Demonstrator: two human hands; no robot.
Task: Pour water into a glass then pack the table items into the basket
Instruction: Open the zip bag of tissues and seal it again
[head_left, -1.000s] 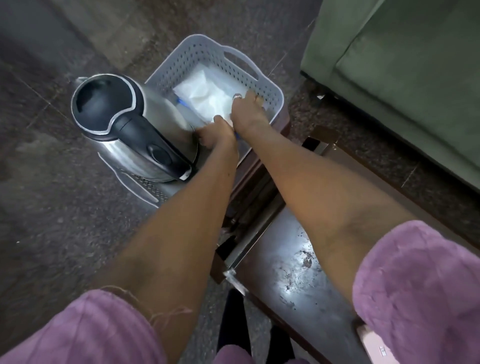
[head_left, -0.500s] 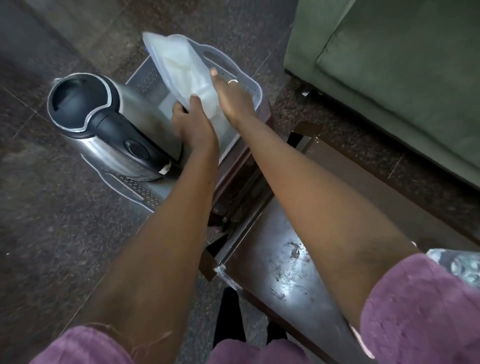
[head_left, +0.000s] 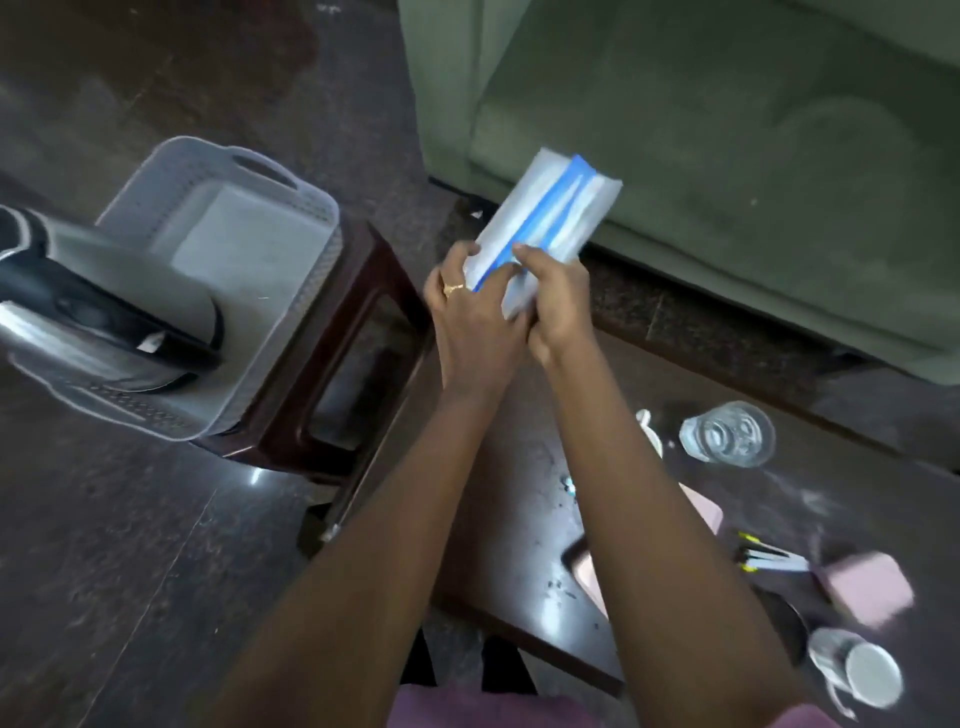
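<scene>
Above the desk (head_left: 524, 597), the left hand (head_left: 470, 322) and right hand (head_left: 553, 301) both clasp a white-and-blue packet (head_left: 545, 218), its long axis tilting up-right toward the green sofa (head_left: 727, 130).

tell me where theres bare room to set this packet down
Free: the basket floor beyond the kettle, and the table stretch between your forearms. Crowded: the table's right end around the glass, pens and cup.

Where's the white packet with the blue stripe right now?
The white packet is held up in both hands, left hand and right hand, above the table's far end, right of the basket and before the green sofa.
</scene>
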